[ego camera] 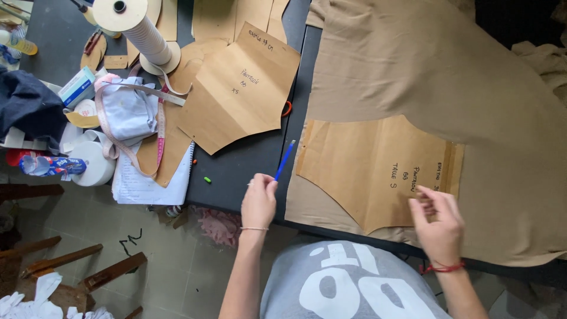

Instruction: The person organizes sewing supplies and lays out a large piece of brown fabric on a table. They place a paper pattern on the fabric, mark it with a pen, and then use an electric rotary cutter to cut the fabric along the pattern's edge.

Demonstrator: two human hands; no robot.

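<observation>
While the person leans over the near edge of the dark table, the left hand is clenched around the lower end of a blue pencil, whose tip points up and away toward the left edge of the tan fabric. The grip looks like a writing hold, which suits marking along an edge. The right hand rests on the near right part of a brown paper pattern piece; its fingers are bent and pressed down on the paper, grasping nothing, seemingly to keep the piece from sliding on the cloth. The pattern lies flat on the fabric, which is spread smooth across the right half of the table, so its outline can be followed.

Further left, a second paper pattern lies on the bare tabletop, apart from the fabric, with more cut pieces behind it. Beside it a measuring tape loops over a pale cloth bundle and a notebook. At the far left stands a large white thread cone, near a roll of white tape.
</observation>
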